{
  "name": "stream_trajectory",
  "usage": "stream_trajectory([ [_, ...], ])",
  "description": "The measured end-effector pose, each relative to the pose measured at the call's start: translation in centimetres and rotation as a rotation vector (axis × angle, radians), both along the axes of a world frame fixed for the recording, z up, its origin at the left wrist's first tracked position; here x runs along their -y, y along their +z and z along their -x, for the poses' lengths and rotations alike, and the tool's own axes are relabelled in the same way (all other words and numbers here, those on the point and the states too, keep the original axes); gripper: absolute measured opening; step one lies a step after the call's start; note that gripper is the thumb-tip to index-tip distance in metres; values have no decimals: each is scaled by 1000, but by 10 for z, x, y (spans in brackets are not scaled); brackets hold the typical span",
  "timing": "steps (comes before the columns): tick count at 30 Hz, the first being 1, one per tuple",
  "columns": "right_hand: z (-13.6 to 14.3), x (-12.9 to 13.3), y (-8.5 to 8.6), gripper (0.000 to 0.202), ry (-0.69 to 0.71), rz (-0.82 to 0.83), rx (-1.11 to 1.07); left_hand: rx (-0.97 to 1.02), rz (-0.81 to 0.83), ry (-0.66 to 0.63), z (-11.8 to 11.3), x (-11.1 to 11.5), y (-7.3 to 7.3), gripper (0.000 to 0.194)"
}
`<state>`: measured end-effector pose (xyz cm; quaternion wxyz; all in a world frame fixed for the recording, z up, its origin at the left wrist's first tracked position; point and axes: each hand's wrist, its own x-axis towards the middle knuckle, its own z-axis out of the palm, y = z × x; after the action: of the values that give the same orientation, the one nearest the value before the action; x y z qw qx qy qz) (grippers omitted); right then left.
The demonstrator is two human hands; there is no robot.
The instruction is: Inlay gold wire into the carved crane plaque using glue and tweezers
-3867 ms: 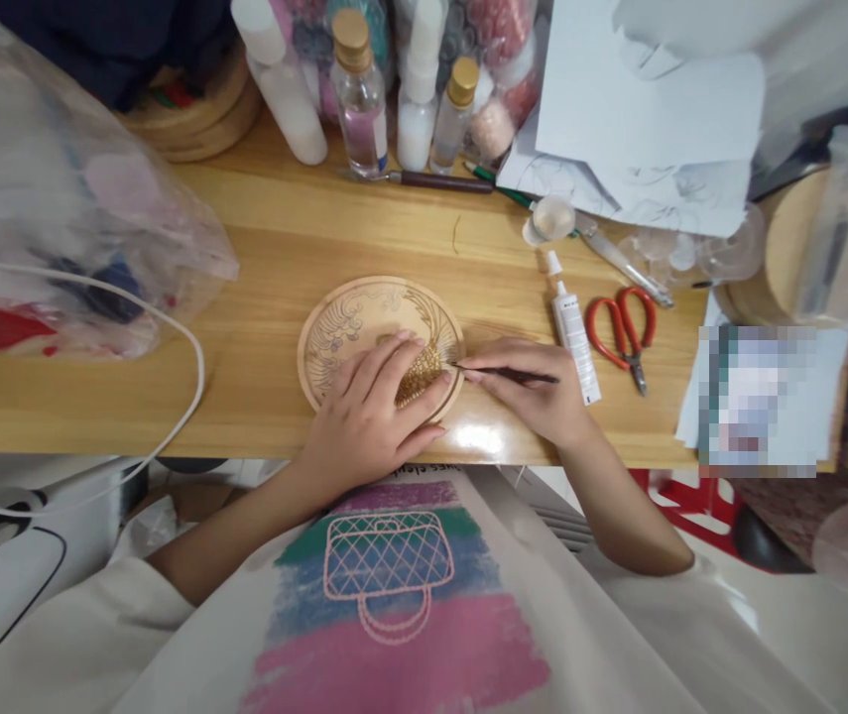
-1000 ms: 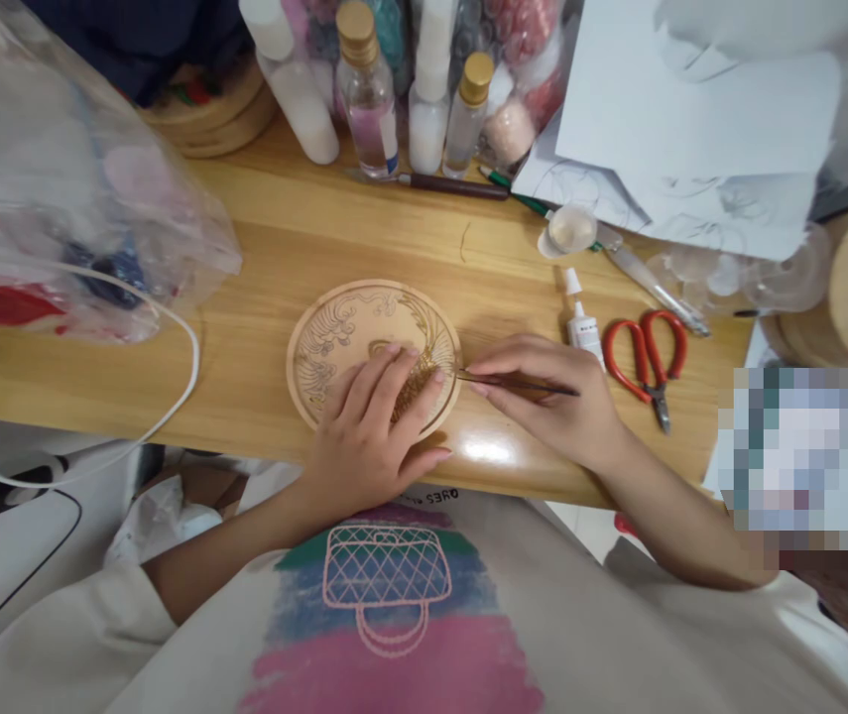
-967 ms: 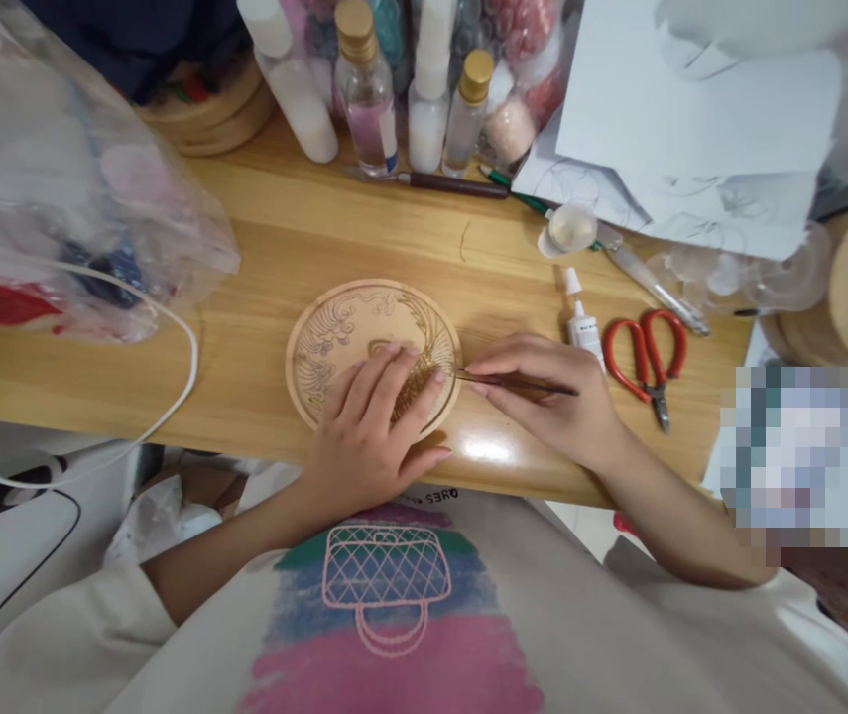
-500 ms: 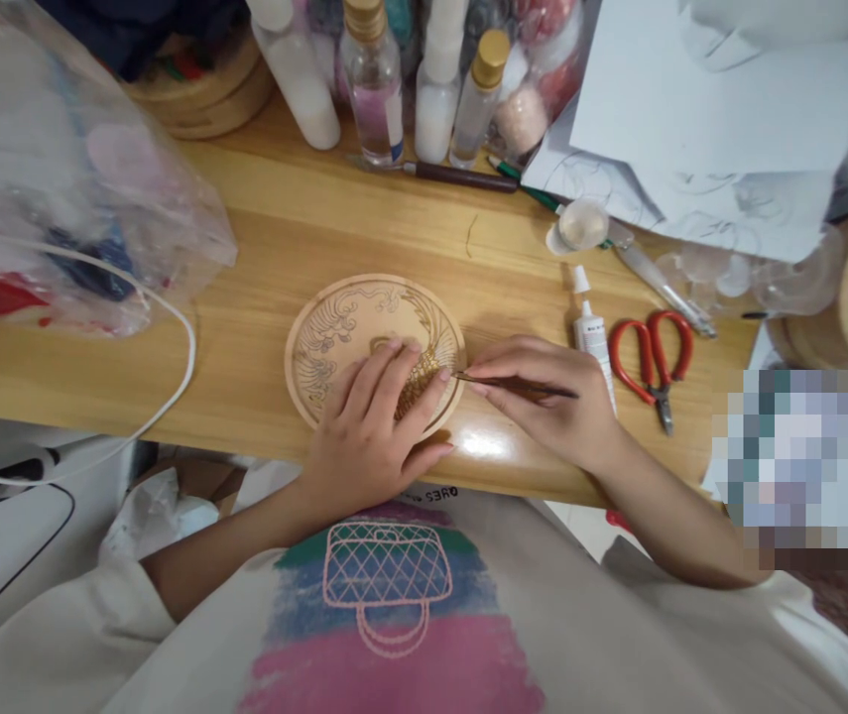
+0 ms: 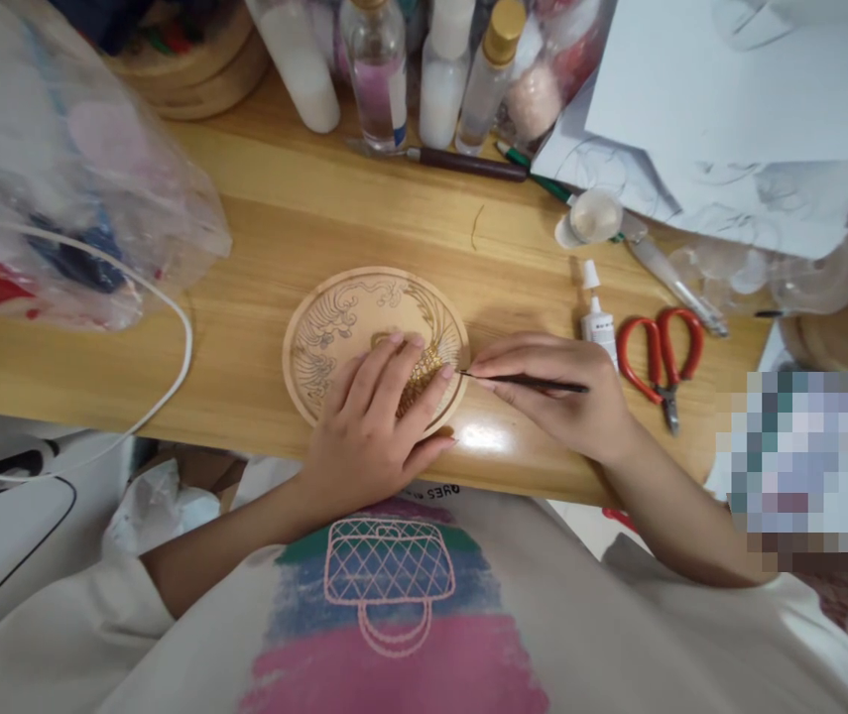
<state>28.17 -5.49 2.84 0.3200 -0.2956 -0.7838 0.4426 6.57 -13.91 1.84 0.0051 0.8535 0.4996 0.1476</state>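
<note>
A round wooden plaque [image 5: 353, 347] with drawn wave and swirl lines lies on the table in front of me. Gold wire work in a scale-like pattern [image 5: 424, 377] covers part of its right side. My left hand [image 5: 375, 416] rests flat on the plaque with its fingers stretched out, covering the lower middle. At the right rim, my right hand [image 5: 561, 397] pinches slim dark tweezers [image 5: 535, 381]. Their tip is at the plaque's edge, close to my left index fingertip. Whether the tip grips any wire is too small to tell.
Red-handled pliers [image 5: 663, 362] and a white glue tube [image 5: 600, 327] lie right of the plaque. Behind stand bottles [image 5: 379, 84], a dark-handled tool [image 5: 468, 165] and papers [image 5: 736, 99]. A short wire piece [image 5: 476, 228] lies on the table [image 5: 260, 218]. Plastic bags [image 5: 133, 198] and a white cable [image 5: 186, 347] are left.
My view has shifted slightly. The tweezers have turned a little in my right hand, their tip still by the plaque's right rim. My left hand stays in place.
</note>
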Motion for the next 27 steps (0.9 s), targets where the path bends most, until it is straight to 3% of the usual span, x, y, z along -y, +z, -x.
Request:
stream_trajectory([
  [19,-6,-20,0,11,162,26,9,4,1,-9,1,-1,0,55],
  [27,-5,-16,3,11,108,13,36,15,-2,-1,1,0,0,55],
])
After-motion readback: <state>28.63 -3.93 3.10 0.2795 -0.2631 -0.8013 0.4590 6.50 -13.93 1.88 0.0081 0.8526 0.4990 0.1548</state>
